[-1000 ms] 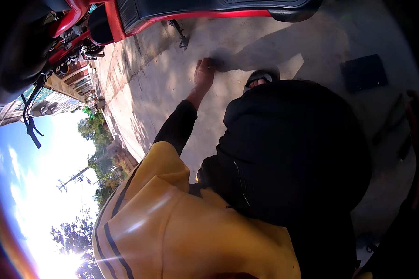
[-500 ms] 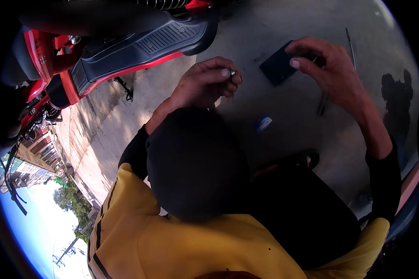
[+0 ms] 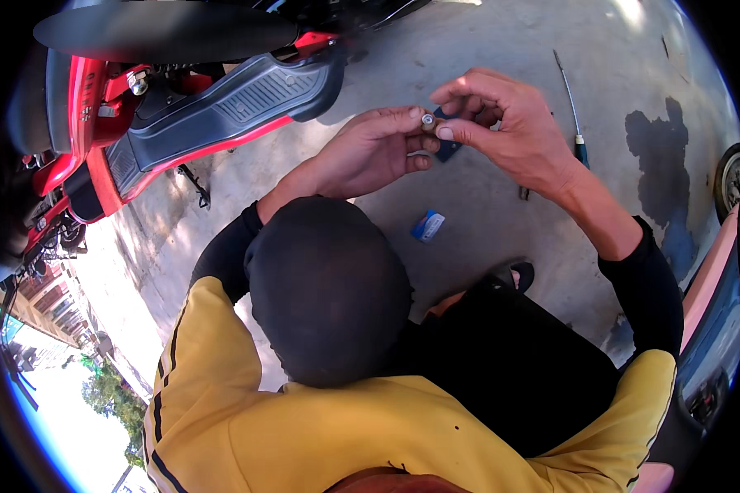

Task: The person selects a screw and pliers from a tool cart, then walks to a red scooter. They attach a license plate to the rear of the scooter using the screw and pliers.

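Note:
A small round metal part, pale at its end, is pinched at the fingertips of my left hand; its exact kind is too small to make out. My right hand meets it from the other side, thumb tip against the part and fingers curled above. Behind the right fingers lies a flat dark-blue rectangular thing on the ground, mostly covered. Below the hands a small blue-and-white packet rests on the concrete.
A screwdriver with a green handle lies right of my right hand. The red motorbike's footboard reaches in at upper left. A dark wet patch stains the ground, near a wheel at the right edge. My black-clad knee is below.
My right hand has come left to the metal part, which was in my left hand alone. The dark-blue rectangle is now largely behind my fingers. The view has shifted and brightened.

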`<state>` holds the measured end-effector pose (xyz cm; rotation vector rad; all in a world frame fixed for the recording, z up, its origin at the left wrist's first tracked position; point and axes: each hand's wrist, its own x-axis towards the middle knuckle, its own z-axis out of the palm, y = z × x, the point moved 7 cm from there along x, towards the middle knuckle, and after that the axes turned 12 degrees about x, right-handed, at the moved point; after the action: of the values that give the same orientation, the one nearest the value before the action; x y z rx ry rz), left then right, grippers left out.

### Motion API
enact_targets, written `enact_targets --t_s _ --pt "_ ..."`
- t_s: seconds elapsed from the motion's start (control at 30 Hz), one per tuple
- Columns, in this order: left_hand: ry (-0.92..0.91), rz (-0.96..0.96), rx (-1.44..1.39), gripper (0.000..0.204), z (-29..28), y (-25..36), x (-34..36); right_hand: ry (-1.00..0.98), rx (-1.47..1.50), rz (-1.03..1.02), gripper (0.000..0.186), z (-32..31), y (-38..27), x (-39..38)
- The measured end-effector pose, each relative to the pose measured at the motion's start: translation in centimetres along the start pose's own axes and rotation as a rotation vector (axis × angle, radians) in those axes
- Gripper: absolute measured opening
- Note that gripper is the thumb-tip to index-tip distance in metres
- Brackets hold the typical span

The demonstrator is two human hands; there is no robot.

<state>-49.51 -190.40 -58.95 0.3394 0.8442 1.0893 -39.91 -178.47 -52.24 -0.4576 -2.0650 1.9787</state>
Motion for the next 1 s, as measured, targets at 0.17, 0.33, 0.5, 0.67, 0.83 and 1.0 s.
enact_targets --t_s 0.17,0.33,0.5,0.67,0.83,1.0 --pt "0.005 -0.013 0.001 0.027 -0.1 0.3 0.6 0.026 0.022 -0.001 0.018 0.4 0.0 0.6" --pt "0.059 -0.05 0.279 0.037 1.2 3.4 1.3 0.219 0.21 0.142 0.013 -3.8 -0.5 0.7" --pt "-0.02 -0.141 0.727 0.029 4.6 7.1 2.3 0.672 0.583 -0.084 0.017 -14.5 -1.9 -1.6" --pt "-0.158 -0.029 1.074 0.026 7.3 10.0 4.3 1.084 1.093 0.054 0.014 -12.7 10.4 -9.9" --pt "-0.221 -0.084 1.032 0.025 6.8 8.1 4.5 1.423 1.291 0.357 0.01 -9.3 20.9 -15.0" --pt "-0.403 -0.138 1.238 0.03 6.3 6.7 2.6 1.328 0.912 -0.376 0.011 -37.3 -8.0 -6.0"
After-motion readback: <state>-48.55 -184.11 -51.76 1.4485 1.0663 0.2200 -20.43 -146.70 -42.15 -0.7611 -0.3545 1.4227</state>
